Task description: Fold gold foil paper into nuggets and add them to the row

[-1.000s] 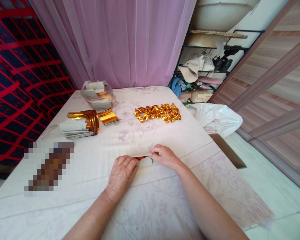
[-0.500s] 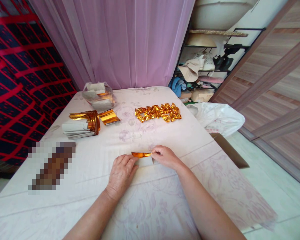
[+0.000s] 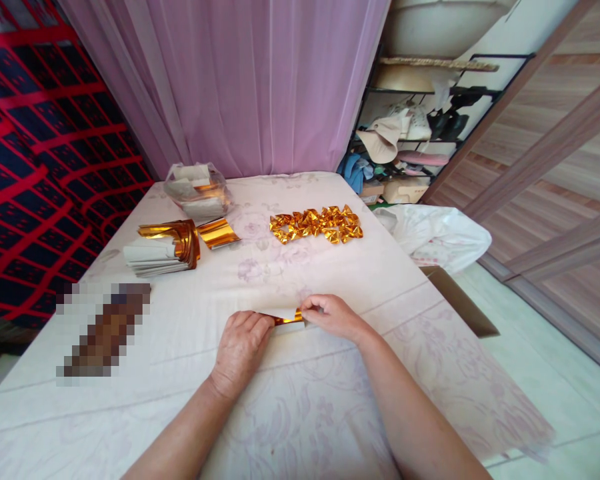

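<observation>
Between my hands, on the tablecloth, lies a sheet of gold foil paper (image 3: 289, 321) with a white back. Its far part is curled over, so white shows above a narrow gold strip. My left hand (image 3: 244, 342) is closed over the left end of the sheet, its thumb hidden in part. At the right end, the fingertips of my right hand (image 3: 334, 316) pinch the edge. Farther off sits a cluster of folded gold foil pieces (image 3: 316, 225). A fanned stack of foil paper (image 3: 163, 250) lies to the left, with one loose gold sheet (image 3: 219, 233) beside it.
A clear plastic bag (image 3: 197, 190) of more foil paper stands at the table's back left. A pixelated patch (image 3: 105, 330) covers something at the left. Past the right edge are a white plastic bag (image 3: 435, 233), a brown cardboard piece (image 3: 460, 303) and a loaded shelf rack (image 3: 410, 140).
The sheet's far part has turned over toward me, showing its white side where gold was. My right hand has dropped slightly nearer; my left hand stays almost in place.
</observation>
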A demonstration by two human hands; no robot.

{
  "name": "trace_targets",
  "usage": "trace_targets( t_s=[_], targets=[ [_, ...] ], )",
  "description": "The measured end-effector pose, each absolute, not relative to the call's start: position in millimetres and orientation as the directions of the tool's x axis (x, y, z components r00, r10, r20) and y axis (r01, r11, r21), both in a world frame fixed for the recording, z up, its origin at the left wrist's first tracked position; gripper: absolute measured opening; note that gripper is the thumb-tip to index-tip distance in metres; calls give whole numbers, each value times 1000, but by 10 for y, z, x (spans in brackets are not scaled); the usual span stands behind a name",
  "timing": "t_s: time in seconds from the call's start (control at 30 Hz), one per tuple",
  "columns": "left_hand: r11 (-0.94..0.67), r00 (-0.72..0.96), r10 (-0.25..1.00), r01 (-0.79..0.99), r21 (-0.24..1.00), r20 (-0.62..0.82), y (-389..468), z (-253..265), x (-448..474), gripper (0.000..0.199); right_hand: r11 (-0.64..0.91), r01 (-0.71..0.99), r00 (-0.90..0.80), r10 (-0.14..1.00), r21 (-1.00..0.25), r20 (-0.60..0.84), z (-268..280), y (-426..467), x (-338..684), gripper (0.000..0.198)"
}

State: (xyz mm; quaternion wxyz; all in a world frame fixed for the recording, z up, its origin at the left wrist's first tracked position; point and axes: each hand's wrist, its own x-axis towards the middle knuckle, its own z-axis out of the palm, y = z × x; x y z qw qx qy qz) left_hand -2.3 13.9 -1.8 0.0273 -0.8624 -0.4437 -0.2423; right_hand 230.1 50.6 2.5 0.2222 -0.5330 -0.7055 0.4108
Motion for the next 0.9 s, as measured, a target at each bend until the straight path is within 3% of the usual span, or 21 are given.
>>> trace_targets(
  t_s=[0.4, 0.6, 0.77, 0.9],
  targets=[
    [-593, 489, 751, 796, 125, 444, 128, 9, -9, 14, -5, 344, -424, 891, -939, -161, -17, 462, 2312, 27],
    [-594, 499, 764, 792, 143, 410, 125, -5, -6, 14, 44, 458, -338, 932, -888, -128, -58, 442, 2263, 38],
    [-606, 486, 750, 776, 173, 449, 125, -27, -28, 16, 109, 505, -321, 945, -856, -69, 1, 424, 2228, 23],
    [-658, 519, 695, 737, 151, 497, 124, -3, -25, 17, 244, 558, -299, 951, -793, 82, 34, 446, 2222, 20]
  ],
)
